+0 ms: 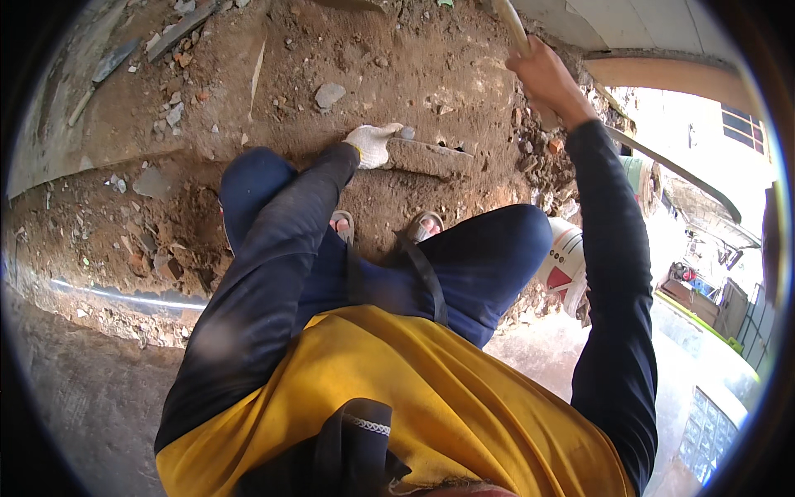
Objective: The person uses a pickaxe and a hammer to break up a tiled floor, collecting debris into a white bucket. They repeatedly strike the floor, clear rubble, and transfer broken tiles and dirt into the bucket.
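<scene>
My left hand (373, 146), in a white knit glove, is closed low over the soil. Beside its thumb shows the round grey end of a rod (406, 132); the rest is hidden, so whether it is a chisel I cannot tell. Just right of the glove lies a long dirt-covered block (431, 159), partly sunk in the earth. Raised at the upper right, my bare right hand (551, 81) grips a pale wooden tool handle (512, 26). That handle runs out of the top of the view, and no tool head can be made out.
Between my knees are my sandalled feet (426, 225). Loose stones, including a flat grey one (330, 95), and rubble lie around. A white bucket (565, 263) stands by my right knee. Behind my right arm runs a curved dark strip (679, 172). A long-handled tool (108, 65) rests at far left.
</scene>
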